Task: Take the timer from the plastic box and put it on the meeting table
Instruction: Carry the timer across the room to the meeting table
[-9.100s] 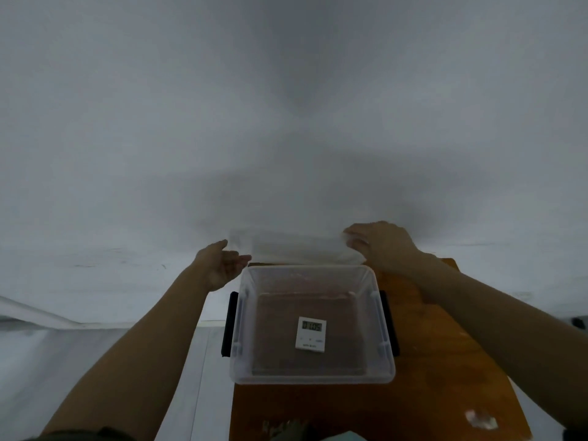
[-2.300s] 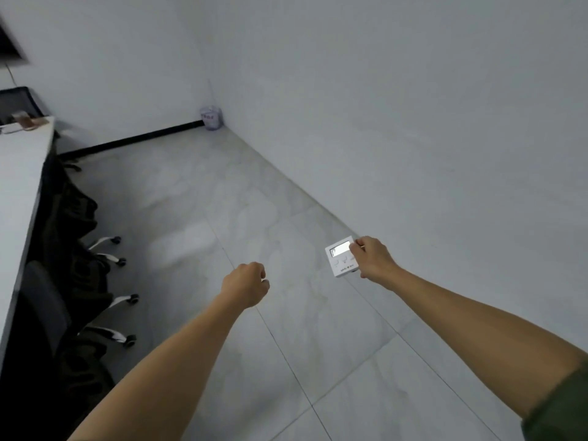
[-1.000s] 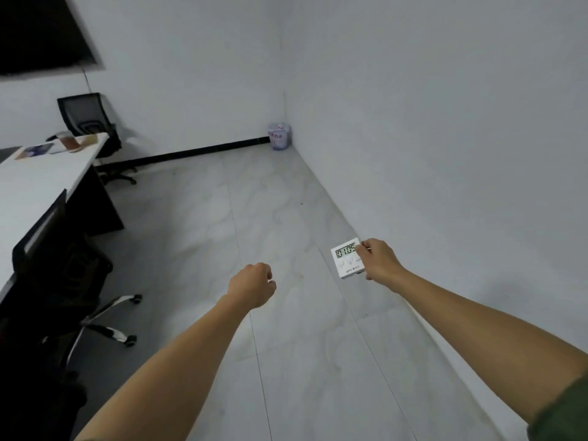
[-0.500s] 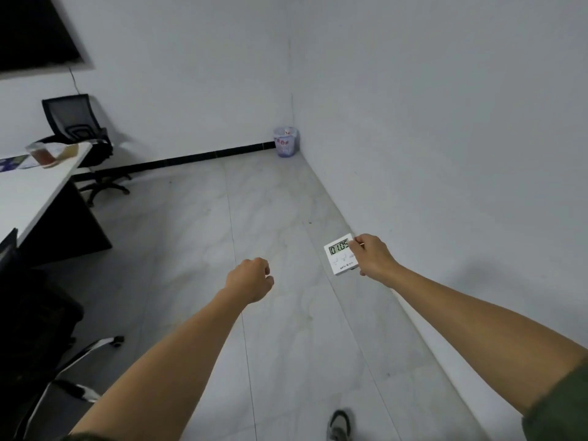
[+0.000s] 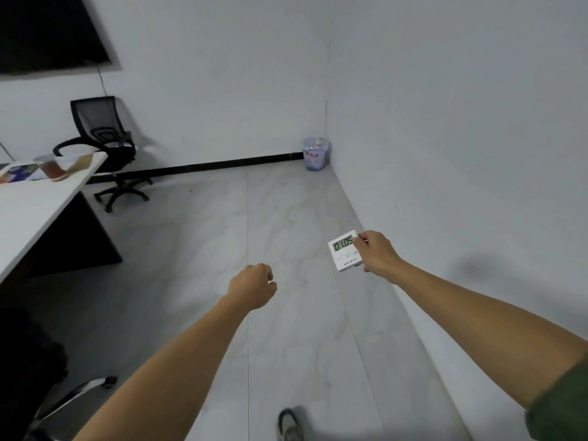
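My right hand (image 5: 375,256) grips a small white square timer (image 5: 344,251) by its right edge, its dark digit display facing me, held in the air above the floor near the right wall. My left hand (image 5: 254,286) is a closed fist with nothing in it, out in front at the centre. The white meeting table (image 5: 35,208) runs along the left side, well away from both hands. The plastic box is out of view.
A black mesh office chair (image 5: 101,144) stands behind the table's far end. A cup and papers (image 5: 47,167) lie on the table. A waste bin (image 5: 315,153) sits in the far corner. Another chair's base (image 5: 76,393) shows lower left. My shoe (image 5: 288,424) is at the bottom.
The view has swung and moved forward along the wall; the table and far chair now sit nearer and fuller in view. My right hand still holds the timer, my left stays a fist.
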`<state>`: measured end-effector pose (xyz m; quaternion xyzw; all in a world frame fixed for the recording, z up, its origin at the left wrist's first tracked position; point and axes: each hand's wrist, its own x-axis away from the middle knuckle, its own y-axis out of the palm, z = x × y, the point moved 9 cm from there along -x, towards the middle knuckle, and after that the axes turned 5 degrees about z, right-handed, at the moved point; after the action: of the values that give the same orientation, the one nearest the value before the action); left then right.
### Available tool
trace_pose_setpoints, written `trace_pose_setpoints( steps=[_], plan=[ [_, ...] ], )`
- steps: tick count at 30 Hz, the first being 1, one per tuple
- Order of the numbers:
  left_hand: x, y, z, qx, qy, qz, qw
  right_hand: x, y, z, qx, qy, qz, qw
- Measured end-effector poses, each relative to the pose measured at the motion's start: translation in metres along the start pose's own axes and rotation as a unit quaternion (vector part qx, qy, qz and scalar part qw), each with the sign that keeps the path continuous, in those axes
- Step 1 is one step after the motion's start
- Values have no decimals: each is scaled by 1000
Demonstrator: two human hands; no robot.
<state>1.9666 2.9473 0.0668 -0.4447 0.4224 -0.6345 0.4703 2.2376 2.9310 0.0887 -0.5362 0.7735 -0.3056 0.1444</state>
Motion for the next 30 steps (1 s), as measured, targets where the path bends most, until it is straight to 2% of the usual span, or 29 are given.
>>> trace_pose_setpoints(
  steps=[10,19,30],
  plan=[
    [-245,-57,-43,-2,7,13,1000,-219,69,-87,-8,-4,2,1000],
    [-414,-82,-64,9,-1,4,1000,-382,118,-147,-5,-18,-18,1000],
    [-652,-123,-88,40,-70,31,996,-644,190,-221,17,-63,-63,996]
  ],
)
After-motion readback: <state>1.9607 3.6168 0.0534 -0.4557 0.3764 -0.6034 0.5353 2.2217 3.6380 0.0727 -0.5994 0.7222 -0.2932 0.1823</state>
